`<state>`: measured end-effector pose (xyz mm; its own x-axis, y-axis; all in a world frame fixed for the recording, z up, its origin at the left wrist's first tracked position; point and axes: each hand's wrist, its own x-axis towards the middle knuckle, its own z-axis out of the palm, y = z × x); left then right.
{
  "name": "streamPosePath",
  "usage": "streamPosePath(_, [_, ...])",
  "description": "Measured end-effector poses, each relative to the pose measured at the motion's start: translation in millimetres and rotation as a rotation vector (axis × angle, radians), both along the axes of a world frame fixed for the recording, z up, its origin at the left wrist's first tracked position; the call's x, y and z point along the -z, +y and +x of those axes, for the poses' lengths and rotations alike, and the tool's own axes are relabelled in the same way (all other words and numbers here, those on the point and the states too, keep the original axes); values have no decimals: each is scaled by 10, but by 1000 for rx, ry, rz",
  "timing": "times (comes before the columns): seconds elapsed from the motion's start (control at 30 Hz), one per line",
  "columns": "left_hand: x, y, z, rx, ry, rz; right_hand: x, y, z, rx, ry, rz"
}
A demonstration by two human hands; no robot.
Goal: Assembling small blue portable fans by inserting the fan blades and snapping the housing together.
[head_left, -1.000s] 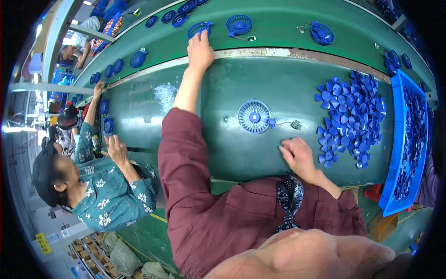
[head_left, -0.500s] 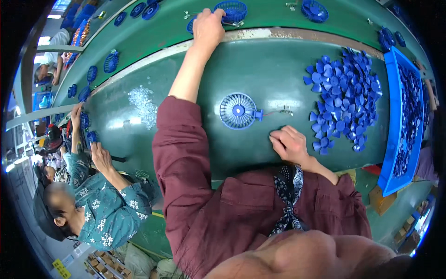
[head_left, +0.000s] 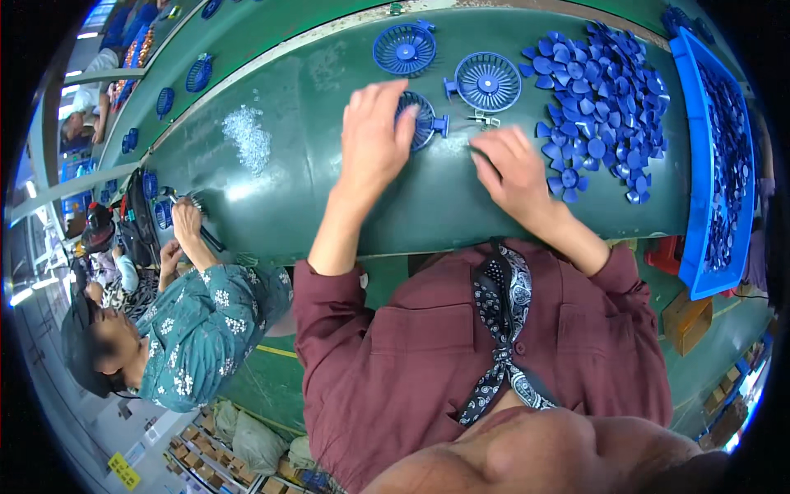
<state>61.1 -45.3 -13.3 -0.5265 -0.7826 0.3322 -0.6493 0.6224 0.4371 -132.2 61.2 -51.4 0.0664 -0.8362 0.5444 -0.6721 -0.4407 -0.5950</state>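
Three blue round fan housings with slatted grilles lie on the green table in front of me: a far one (head_left: 404,51), a right one (head_left: 487,82) and a near one (head_left: 421,121). My left hand (head_left: 372,136) is over the left side of the near housing, covering part of it. Its fingers are stretched and the thumb stands apart at the grille; whether it touches is hard to tell. Small metal contact pieces (head_left: 484,121) lie below the right housing. Close to them, my right hand (head_left: 517,173) has its thumb and fingers apart, slightly blurred, with nothing visibly held.
A heap of blue fan blades (head_left: 605,115) spreads to the right, beside a blue tray (head_left: 690,165) of small blue parts. Small clear pieces (head_left: 247,138) are piled at left. Beyond the table rim runs a green belt with housings (head_left: 198,74). A co-worker (head_left: 202,337) works at left.
My left hand has come back from the belt to the near housing. Two more housings now lie on the table. My right hand has opened and moved toward the metal pieces. The view has shifted.
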Motion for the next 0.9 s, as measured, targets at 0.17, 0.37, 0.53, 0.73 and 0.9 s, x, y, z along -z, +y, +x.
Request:
streamPosePath(0.17, [363,457,-94,-91,-105,-107,45,-308,117,-16,333,14])
streamPosePath(0.37, [397,625,122,-69,-103,-48,98,-13,240,-36,363,159])
streamPosePath(0.53, [393,690,308,15,-14,68,137,187,341,-132,160,248])
streamPosePath(0.73, [535,643,292,-26,87,-5,147,227,365,-153,72,385])
streamPosePath(0.9, [664,568,279,-80,167,-105,150,241,364,-139,-9,454])
